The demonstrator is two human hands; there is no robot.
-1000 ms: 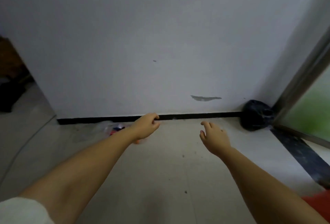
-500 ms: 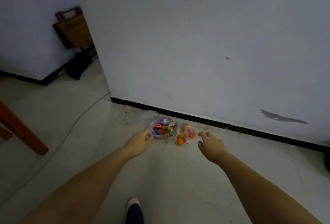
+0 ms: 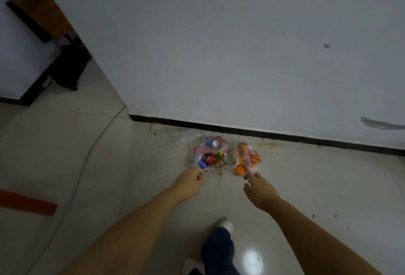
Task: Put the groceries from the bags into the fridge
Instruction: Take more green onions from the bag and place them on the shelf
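Both hands reach empty: left hand (image 3: 189, 183) loosely curled, right hand (image 3: 259, 188) spread. Grab those thin bags (image 3: 221, 154) carelessly and the loose orange (image 3: 239, 170) could roll away.

Both arms out fwd: left hand (image 3: 189, 183) loosely curled, right hand (image 3: 260, 189) fingers extended, 0 held.
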